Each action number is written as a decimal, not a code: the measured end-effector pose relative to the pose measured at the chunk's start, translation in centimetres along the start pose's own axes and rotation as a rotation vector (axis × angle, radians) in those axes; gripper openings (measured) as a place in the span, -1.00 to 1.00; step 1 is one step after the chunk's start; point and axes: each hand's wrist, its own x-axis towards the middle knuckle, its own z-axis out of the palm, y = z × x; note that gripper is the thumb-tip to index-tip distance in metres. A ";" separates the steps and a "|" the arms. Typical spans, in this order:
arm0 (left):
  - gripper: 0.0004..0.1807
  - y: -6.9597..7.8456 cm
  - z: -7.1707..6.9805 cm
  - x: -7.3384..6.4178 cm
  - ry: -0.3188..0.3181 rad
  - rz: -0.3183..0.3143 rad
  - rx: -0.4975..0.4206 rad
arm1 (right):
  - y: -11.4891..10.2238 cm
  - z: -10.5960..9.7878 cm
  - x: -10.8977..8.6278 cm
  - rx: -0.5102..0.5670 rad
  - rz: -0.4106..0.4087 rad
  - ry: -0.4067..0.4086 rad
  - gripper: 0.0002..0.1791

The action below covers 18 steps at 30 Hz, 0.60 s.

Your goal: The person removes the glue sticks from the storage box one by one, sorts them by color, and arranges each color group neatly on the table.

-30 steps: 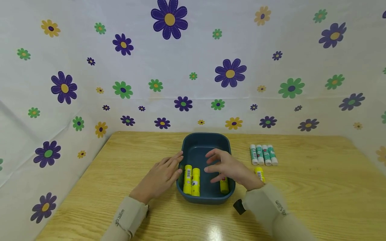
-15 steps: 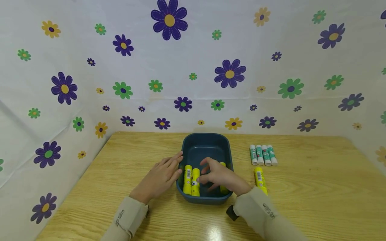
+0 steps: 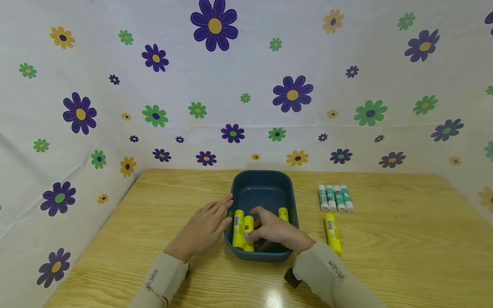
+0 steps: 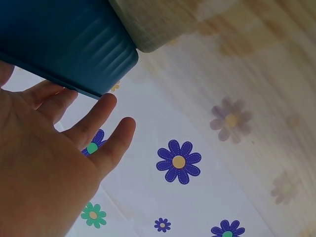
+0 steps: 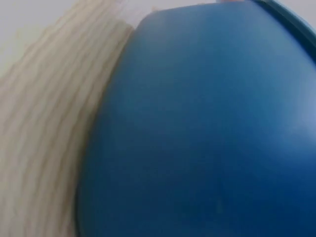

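A dark blue plastic tub (image 3: pixel 262 256) stands on the table with yellow glue sticks in it. Two of them, an outer glue stick (image 3: pixel 238 229) and a second glue stick (image 3: pixel 249 222), lie side by side along the left wall. Another glue stick (image 3: pixel 283 214) lies by the right wall, partly behind my right hand (image 3: pixel 275 231). That hand reaches into the tub, its thumb and curled fingers gripping the second stick. My left hand (image 3: pixel 204 229) rests its nearly straight fingertips against the tub's left rim; the left wrist view shows these fingers (image 4: pixel 94 118) along the rim.
On the table right of the tub lies a yellow glue stick (image 3: pixel 332 234). Behind it, several green-and-white glue sticks (image 3: pixel 336 198) lie in a row. A white flowered cloth (image 3: pixel 254 85) hangs behind the table (image 3: pixel 404 239).
My right hand has moved left and down inside the tub, from near the right-hand stick to the second stick, which has turned so a red mark shows. The left hand stays put.
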 end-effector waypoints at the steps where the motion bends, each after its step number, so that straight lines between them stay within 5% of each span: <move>1: -0.42 0.0 0.0 0.0 0.003 0.003 0.001 | 0.0 0.0 0.0 -0.008 -0.006 -0.009 -0.15; 18: -0.42 0.2 -0.2 0.0 -0.012 -0.003 0.011 | -0.3 0.1 -0.2 0.048 -0.064 -0.004 -0.19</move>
